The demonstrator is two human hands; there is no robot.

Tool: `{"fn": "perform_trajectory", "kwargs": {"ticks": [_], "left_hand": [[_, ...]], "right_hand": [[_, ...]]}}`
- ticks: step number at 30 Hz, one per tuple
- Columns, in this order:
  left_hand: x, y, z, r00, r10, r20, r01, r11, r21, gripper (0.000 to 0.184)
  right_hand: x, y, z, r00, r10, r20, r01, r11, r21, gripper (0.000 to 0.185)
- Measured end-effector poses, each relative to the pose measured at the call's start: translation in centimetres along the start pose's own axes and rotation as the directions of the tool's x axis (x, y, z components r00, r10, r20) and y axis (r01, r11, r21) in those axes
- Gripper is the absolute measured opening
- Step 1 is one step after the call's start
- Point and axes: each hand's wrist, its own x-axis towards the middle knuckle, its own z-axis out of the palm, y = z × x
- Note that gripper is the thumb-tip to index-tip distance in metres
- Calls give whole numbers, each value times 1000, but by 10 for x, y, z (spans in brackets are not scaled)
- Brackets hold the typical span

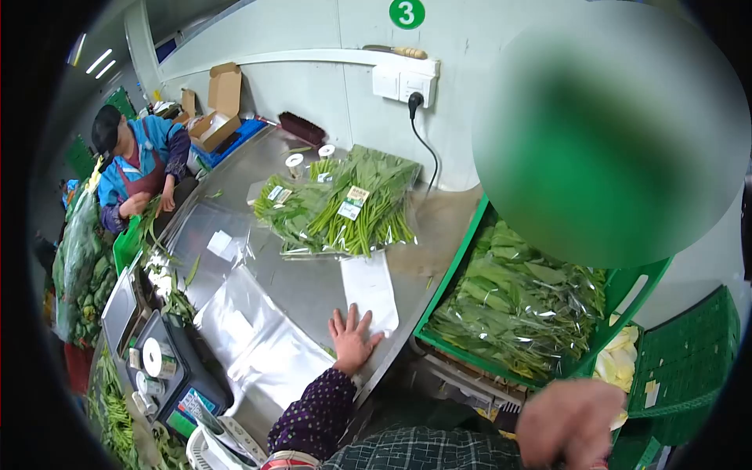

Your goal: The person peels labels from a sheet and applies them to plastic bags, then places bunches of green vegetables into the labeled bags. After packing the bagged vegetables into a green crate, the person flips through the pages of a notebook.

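Observation:
My left hand (352, 341) lies on the steel table with its fingers spread, touching the lower edge of a white paper sheet (370, 294). Beyond that sheet rest clear bags of leafy green vegetables (364, 200), one carrying a printed label (353, 202). Flat clear plastic bags (262, 333) are stacked left of my hand. My right hand (576, 423) is at the lower right, in front of the green crate (450, 294). It is smeared by motion, so its fingers and anything in them cannot be made out. Bagged greens (517, 301) fill the crate.
A dark label scale (184, 376) with label rolls (159, 359) stands at the left. A co-worker (141, 168) handles greens farther back. A plug (416, 100) and cable hang on the wall. More green crates (685, 352) stand at the right. A round blur hides the upper right.

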Motion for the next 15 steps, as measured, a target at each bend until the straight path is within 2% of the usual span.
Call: {"fn": "perform_trajectory", "kwargs": {"ticks": [1, 2, 3, 4, 5, 6, 7, 8, 9, 10, 11, 12, 13, 15], "left_hand": [[2, 5, -1, 989, 21, -145, -23, 1000, -18, 38], [5, 1, 13, 977, 33, -212, -48, 997, -67, 32], [7, -4, 24, 959, 39, -281, -73, 991, -112, 28], [11, 2, 21, 902, 62, -427, -118, 987, -106, 16], [13, 7, 17, 897, 40, -440, -95, 990, -102, 16], [10, 13, 14, 939, -179, -294, 88, 951, -297, 12], [6, 21, 12, 918, -381, -112, 292, 838, -461, 13], [-9, 39, -2, 908, -394, -145, 253, 788, -561, 16], [-35, 58, -25, 885, -428, -183, 224, 736, -639, 20], [-68, 73, -43, 922, -320, -218, 118, 768, -629, 23], [-105, 84, -59, 946, -214, -242, 21, 789, -614, 26], [-146, 89, -72, 978, -183, -98, 97, 820, -564, 30], [-184, 96, -78, 987, -148, 62, 158, 839, -521, 34], [-259, 105, -70, 905, -357, 231, 422, 821, -385, 39]], "right_hand": [[36, -15, -14, 852, 59, 521, -143, 982, 123, 15], [47, -18, 9, 844, -36, 535, -34, 992, 121, 19], [46, -15, 16, 839, -43, 542, -36, 990, 135, 19], [46, -12, 21, 765, -61, 641, -43, 989, 145, 20], [44, -11, 24, 675, -77, 734, -54, 987, 153, 22], [36, -4, 21, 550, -33, 835, -24, 998, 56, 18], [24, 2, 15, 517, -39, 855, -52, 996, 77, 18], [12, 9, 6, 522, 100, 847, -102, 993, -55, 16], [1, 15, -1, 508, 220, 833, -154, 974, -164, 26], [-4, 21, -8, 647, 326, 689, -179, 943, -279, 13], [-11, 27, -16, 750, 420, 511, -236, 891, -387, 19], [-33, 34, -29, 845, 460, 274, -311, 838, -448, 16], [-60, 42, -45, 881, 474, 7, -407, 763, -502, 14], [-100, 63, -85, 853, 462, -242, -522, 772, -363, 7]]}}
